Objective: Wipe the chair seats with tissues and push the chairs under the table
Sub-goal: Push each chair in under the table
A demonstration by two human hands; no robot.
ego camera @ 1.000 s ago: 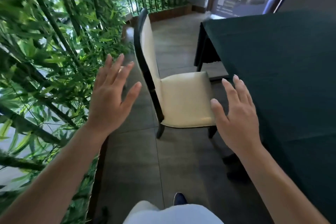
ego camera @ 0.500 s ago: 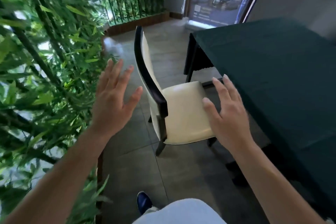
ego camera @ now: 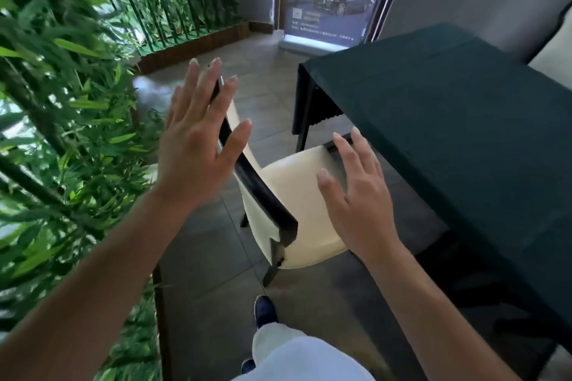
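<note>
A cream-upholstered chair (ego camera: 294, 195) with a black frame stands on the tiled floor, its seat facing the dark green table (ego camera: 464, 133) and its front edge near the table's side. My left hand (ego camera: 198, 145) is open with fingers spread, raised in front of the top of the chair's backrest. My right hand (ego camera: 356, 195) is open, palm down, hovering over the seat's right part; whether it touches the seat is unclear. Neither hand holds anything. No tissue is visible.
Bamboo foliage (ego camera: 62, 133) in a wooden-edged planter fills the left side, close to the chair's back. A poster of a car (ego camera: 334, 0) stands on the far wall. Part of a second cream chair (ego camera: 554, 52) shows at the right edge. My foot (ego camera: 264, 311) stands behind the chair.
I have stepped closer to the chair and around behind it. Both open hands have moved forward, the left up to the backrest top, the right over the seat.
</note>
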